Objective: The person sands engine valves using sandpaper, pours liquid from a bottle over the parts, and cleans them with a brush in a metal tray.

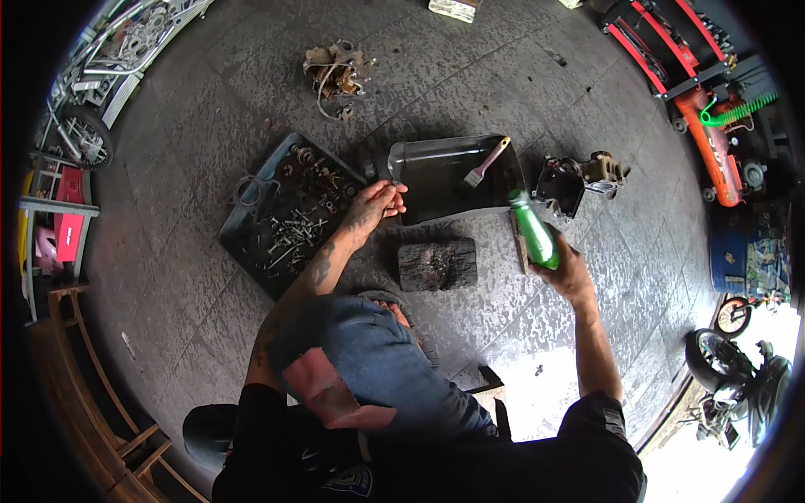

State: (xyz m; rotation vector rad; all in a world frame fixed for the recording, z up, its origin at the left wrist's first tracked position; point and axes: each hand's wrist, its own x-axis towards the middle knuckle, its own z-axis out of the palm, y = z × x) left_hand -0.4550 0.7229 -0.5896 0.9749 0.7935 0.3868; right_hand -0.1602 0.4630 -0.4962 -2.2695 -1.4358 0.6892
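My right hand (567, 270) is wrapped round the lower part of a green bottle (533, 230), which tilts with its neck toward the right end of a dark basin (457, 216). A brush (489, 161) leans inside that basin, its handle on the far rim. My left hand (377, 206) is at the basin's left edge, fingers pinched together; what they hold, if anything, is too small to name. Under my left forearm is a dark tray (243, 220) holding bolts (291, 235) and small metal parts (323, 180).
A dark block (437, 265) lies in front of the basin. Metal engine parts are on the floor behind (339, 74) and to the right (579, 180). A wooden bench (88, 402) stands at the left, a red tank (709, 147) and motorcycle (738, 369) at the right.
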